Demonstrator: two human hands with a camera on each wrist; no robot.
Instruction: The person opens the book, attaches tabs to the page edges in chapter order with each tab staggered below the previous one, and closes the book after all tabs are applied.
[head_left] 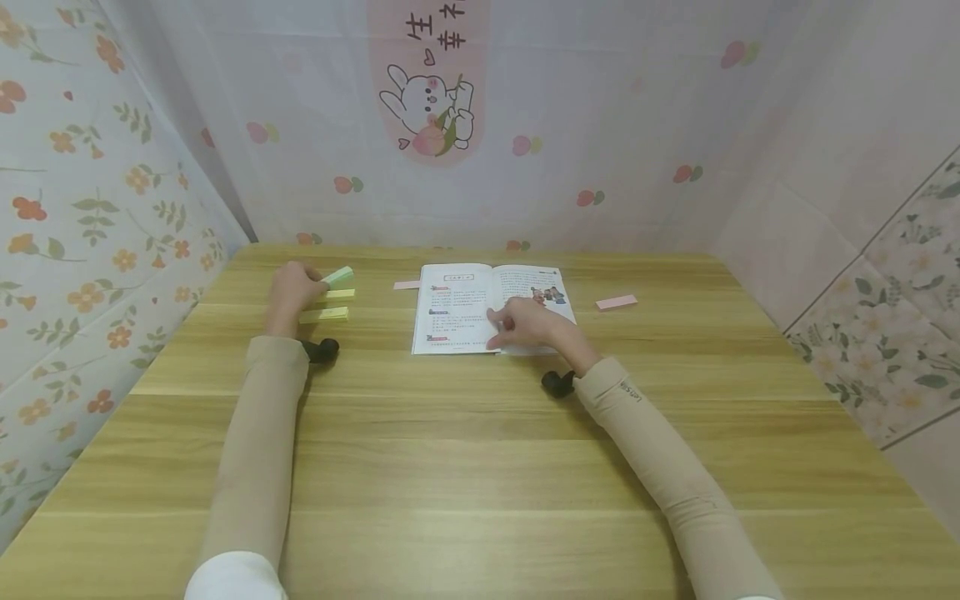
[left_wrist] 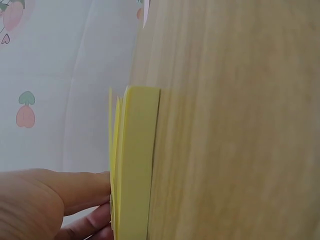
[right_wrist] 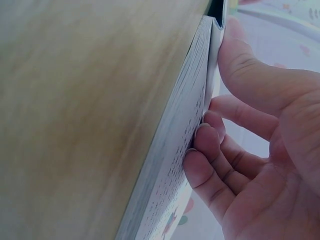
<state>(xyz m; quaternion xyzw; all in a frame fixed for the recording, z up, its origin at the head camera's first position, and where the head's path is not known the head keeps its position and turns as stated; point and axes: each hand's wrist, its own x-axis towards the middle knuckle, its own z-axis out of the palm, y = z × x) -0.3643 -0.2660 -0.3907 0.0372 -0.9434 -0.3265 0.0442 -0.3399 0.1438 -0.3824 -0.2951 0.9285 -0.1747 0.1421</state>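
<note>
An open book (head_left: 452,321) with printed text and small colour pictures lies in the middle of the table. My right hand (head_left: 528,323) rests on its right page, thumb near the centre fold. In the right wrist view bent fingertips (right_wrist: 198,167) press on the printed page, beside the stacked page edges. My left hand (head_left: 294,290) pinches the near end of a green sticky-note pad (head_left: 339,276) at the far left. Two yellow sticky-note pads (head_left: 330,314) lie just in front of it, one large in the left wrist view (left_wrist: 137,160).
A pink paper strip (head_left: 406,285) meets the book's left edge. Another pink strip (head_left: 617,302) lies to the book's right. The wooden table (head_left: 420,467) reaches back to a patterned curtain (head_left: 540,108). Black wrist devices (head_left: 558,383) sit at both wrists.
</note>
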